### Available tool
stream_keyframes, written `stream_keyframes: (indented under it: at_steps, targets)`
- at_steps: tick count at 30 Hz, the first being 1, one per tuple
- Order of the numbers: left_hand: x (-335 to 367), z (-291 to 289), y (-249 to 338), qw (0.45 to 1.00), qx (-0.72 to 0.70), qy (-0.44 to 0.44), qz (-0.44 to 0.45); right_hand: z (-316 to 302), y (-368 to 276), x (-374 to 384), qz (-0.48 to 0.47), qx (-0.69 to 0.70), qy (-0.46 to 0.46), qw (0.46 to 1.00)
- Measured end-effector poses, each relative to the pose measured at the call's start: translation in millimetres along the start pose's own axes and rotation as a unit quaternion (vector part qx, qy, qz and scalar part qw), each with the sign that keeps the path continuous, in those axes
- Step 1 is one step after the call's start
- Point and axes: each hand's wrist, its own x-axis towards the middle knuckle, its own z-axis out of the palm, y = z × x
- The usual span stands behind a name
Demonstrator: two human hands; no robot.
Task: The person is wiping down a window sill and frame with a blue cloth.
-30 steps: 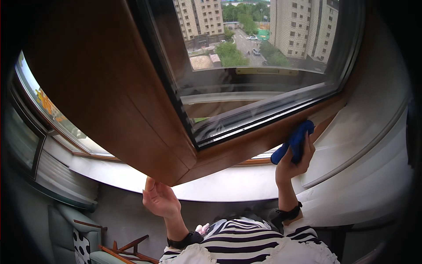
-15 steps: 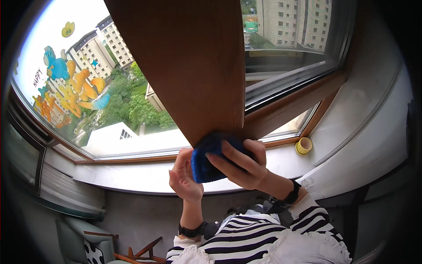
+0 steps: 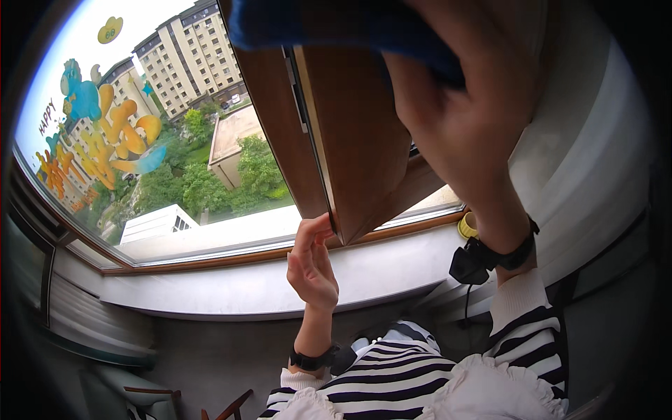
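Observation:
My right hand [image 3: 476,112] is raised high and close to the view, slightly blurred, with its fingers on a dark blue cloth [image 3: 343,24]. The cloth lies across the upper part of an open brown window sash [image 3: 364,133], hiding that stretch of it. Lower down, my left hand [image 3: 313,269] grips the sash's bottom corner, fingertips on its edge. A dark seam with a metal strip [image 3: 296,98] runs along this edge.
Beneath the sash runs a white windowsill [image 3: 224,283], with a yellow cup [image 3: 467,226] partly behind my right wrist. Colourful stickers [image 3: 105,133] cover part of the left pane. A green chair [image 3: 147,385] stands at the lower left; a pale curtain [image 3: 581,189] hangs right.
My right hand has carried the blue cloth from the sash's lower corner up its frame. My left hand has shifted slightly right and down onto the corner. The sash's edge now faces me more.

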Motion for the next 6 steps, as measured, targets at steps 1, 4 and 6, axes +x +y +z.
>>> stream_keyframes:
  at_steps: [1,4,6]
  targets:
    - [0,-6,1,1.000,-0.001,0.012,0.005,-1,-16,-20,0.017,0.027,-0.020,0.999]
    - [1,-2,1,0.999,0.004,-0.035,0.004,-30,-60,-95,0.119,0.058,-0.139,0.981]
    - [2,0,10,0.998,0.012,-0.037,-0.049,-35,-69,-109,0.123,0.105,-0.174,0.971]
